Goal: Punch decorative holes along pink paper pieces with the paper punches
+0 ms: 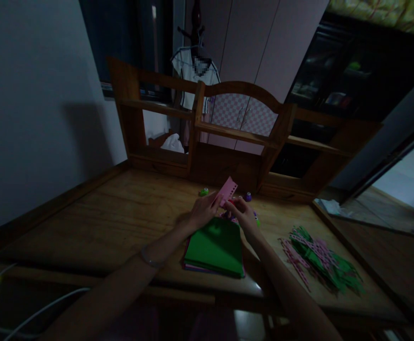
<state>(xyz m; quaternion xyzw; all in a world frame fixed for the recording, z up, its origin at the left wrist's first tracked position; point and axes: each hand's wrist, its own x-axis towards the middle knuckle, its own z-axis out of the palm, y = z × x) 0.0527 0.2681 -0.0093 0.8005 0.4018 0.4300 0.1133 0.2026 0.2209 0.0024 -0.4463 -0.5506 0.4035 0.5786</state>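
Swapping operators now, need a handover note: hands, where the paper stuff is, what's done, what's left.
Left hand: pinching the pink strip, which has holes along one edge.
Right hand: at the strip's lower end, on a small reddish object; can't tell what.
Green sheet stack under the hands.
Pile of punched pink and green strips to the right: done.
Small punches behind.
Left: probably the stack's remaining sheets.

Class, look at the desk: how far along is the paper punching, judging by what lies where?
Done: a heap of punched pink and green strips lies at the right. In hand: the left hand and right hand hold a pink strip, its edge already notched. Left: a stack of sheets, green on top, looks uncut. Small punches wait behind.
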